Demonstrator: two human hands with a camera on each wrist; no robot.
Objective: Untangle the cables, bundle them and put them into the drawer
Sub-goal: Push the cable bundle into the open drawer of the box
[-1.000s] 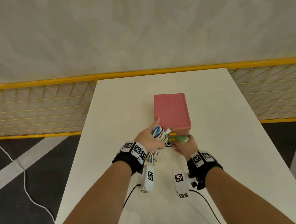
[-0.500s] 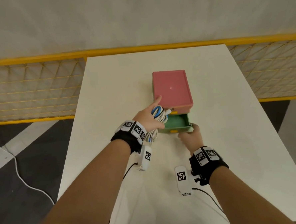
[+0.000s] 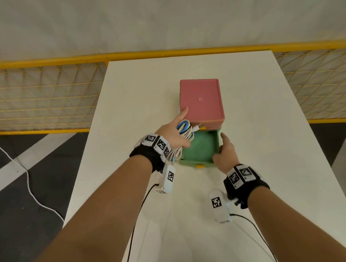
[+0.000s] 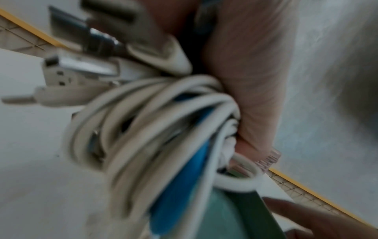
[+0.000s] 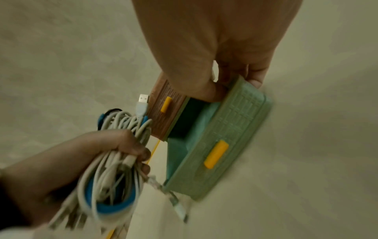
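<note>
From my remote station I see the left hand (image 3: 173, 134) wrapped around a cable bundle (image 3: 185, 131) of white cords coiled together with a flat blue cable; its fingers are curled around the coil, the index finger stretched forward so its tip touches the near left corner of the pink drawer box (image 3: 201, 100). A USB plug (image 3: 198, 126) sticks out of the bundle toward the box front, and loose loops hang below the wrist toward the white table (image 3: 270, 145). The bundle sits just over the left edge of the green drawer (image 3: 201, 147), not inside it. The drawer is pulled well out of the bottom of the box, its green interior open to view, a yellow handle (image 3: 200, 166) on its front. My right hand (image 3: 225, 154) grips the drawer's near right corner: in the right wrist view the thumb lies inside the wall and the fingers curl over the outside. That same view shows a second yellow handle (image 5: 165, 104) on the closed pink drawer above. The left wrist view is blurred, showing mostly cords and connector ends close against the palm. A yellow mesh fence (image 3: 44, 98) runs behind the table.
</note>
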